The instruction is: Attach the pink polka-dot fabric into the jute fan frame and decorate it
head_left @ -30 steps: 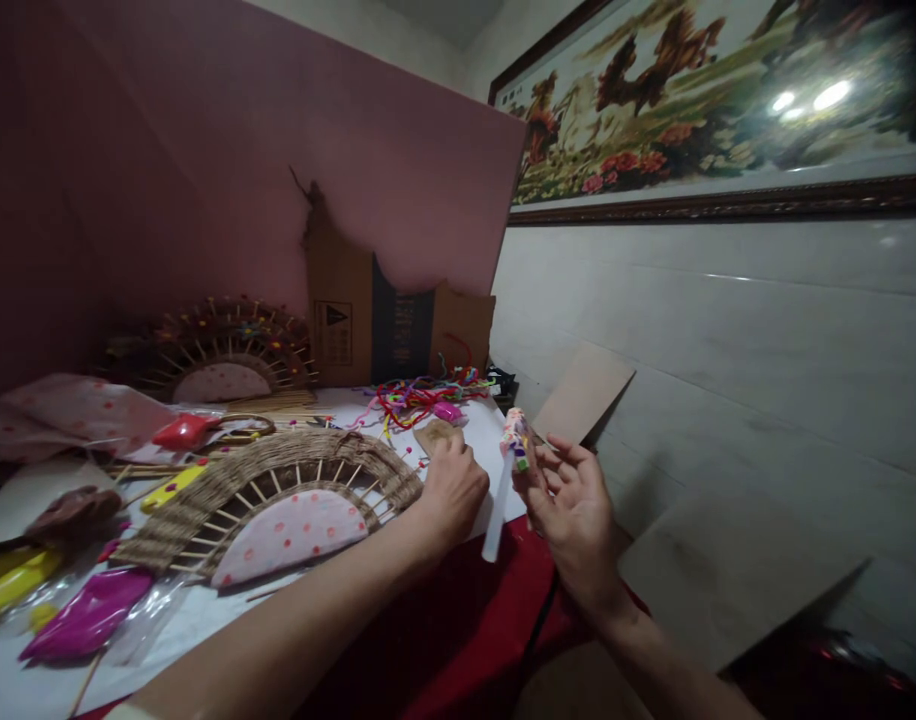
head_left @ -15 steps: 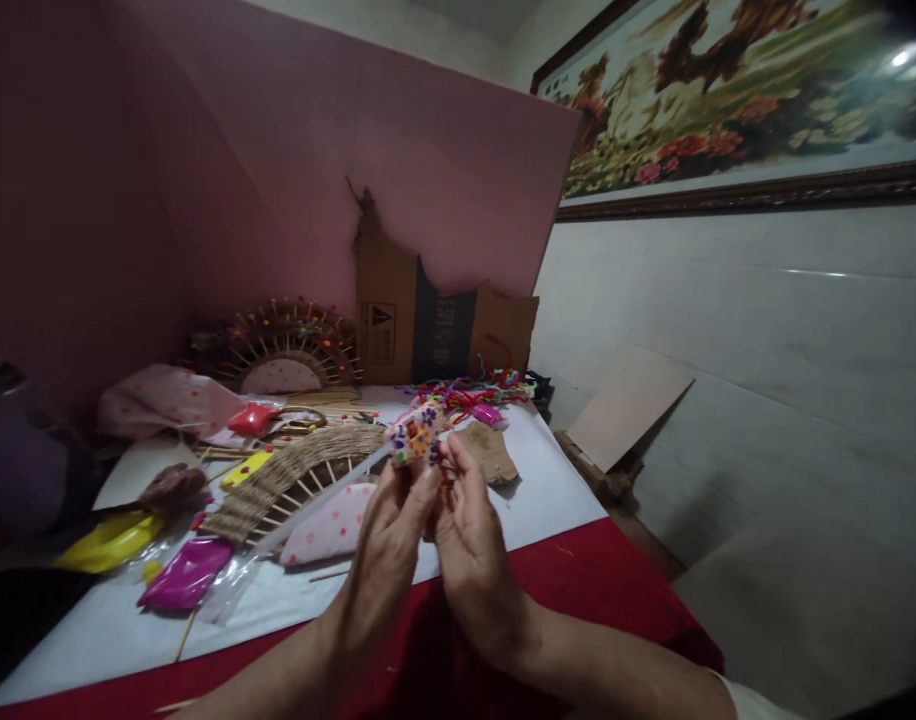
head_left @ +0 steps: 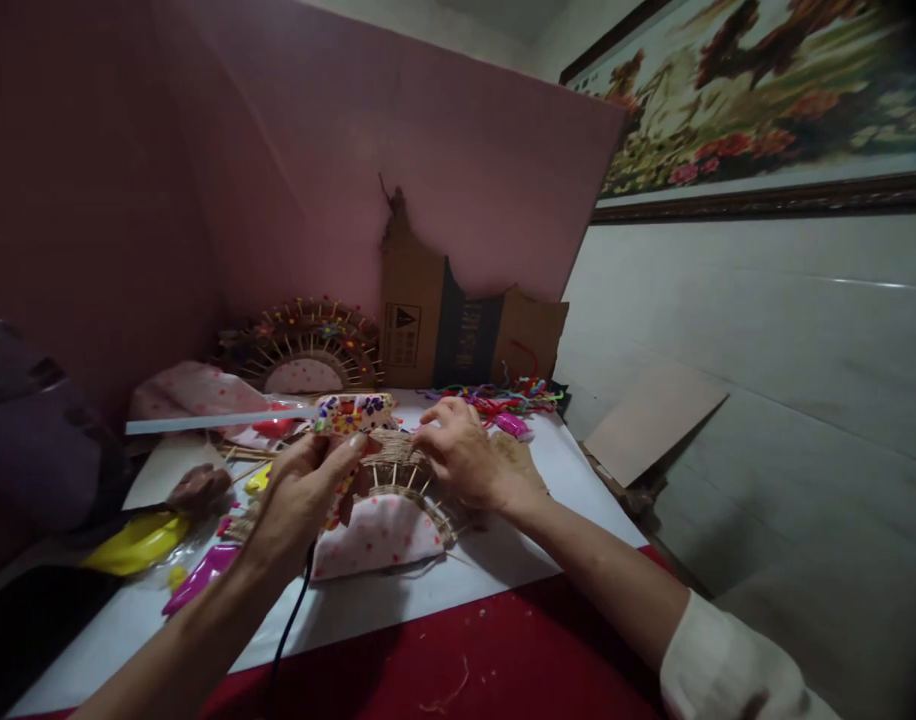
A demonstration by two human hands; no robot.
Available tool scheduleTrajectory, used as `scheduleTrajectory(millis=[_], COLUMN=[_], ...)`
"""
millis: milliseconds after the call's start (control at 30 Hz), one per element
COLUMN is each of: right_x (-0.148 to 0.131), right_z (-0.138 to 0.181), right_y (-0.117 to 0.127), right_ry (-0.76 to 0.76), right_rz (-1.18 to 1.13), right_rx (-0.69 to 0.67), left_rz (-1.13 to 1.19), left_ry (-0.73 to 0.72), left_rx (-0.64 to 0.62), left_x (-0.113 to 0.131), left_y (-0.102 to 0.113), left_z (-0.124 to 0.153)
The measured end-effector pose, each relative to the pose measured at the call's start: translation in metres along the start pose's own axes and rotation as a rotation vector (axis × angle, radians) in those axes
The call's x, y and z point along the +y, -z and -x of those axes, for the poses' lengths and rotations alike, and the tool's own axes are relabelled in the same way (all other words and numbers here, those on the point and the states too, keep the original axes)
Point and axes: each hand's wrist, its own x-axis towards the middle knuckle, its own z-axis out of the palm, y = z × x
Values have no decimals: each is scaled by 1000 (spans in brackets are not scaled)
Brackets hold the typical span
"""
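Observation:
My left hand [head_left: 297, 495] is closed around a hot glue gun [head_left: 351, 413] with a floral-patterned body, held sideways; its long white glue stick [head_left: 218, 422] points left and a black cord [head_left: 289, 620] trails down from it. A woven half-round fan [head_left: 387, 510] of twine and wooden sticks, with a pink dotted fabric centre, lies on the white table sheet [head_left: 458, 585]. My right hand [head_left: 462, 460] rests on the fan's upper right rim, fingers curled over the twine weave.
A second decorated fan [head_left: 304, 345] and a torn cardboard box [head_left: 458, 325] stand against the pink backboard. Coloured pipe cleaners [head_left: 507, 395] lie behind my right hand. Yellow and magenta packets [head_left: 139, 540] sit at the left. A red cloth [head_left: 465, 665] covers the near edge.
The glue gun has passed fully into my left hand and turned sideways, stick pointing left. My right hand let go and moved onto the woven fan. The view shifted left.

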Motion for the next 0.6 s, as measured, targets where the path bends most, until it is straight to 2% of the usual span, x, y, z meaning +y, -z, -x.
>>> scheduleTrajectory(millis=[100, 333, 433, 600], right_x=[4, 7, 8, 16], right_z=[-1, -5, -4, 2], right_y=[-11, -19, -16, -14], right_ry=[104, 182, 96, -220], right_rz=[92, 157, 46, -279], right_rx=[-32, -34, 15, 194], left_rz=[-47, -121, -212, -356], left_ry=[51, 57, 31, -16], left_rx=[-24, 0, 33, 126], left_x=[-8, -21, -24, -21], left_y=[3, 7, 7, 4], left_z=[1, 1, -1, -3])
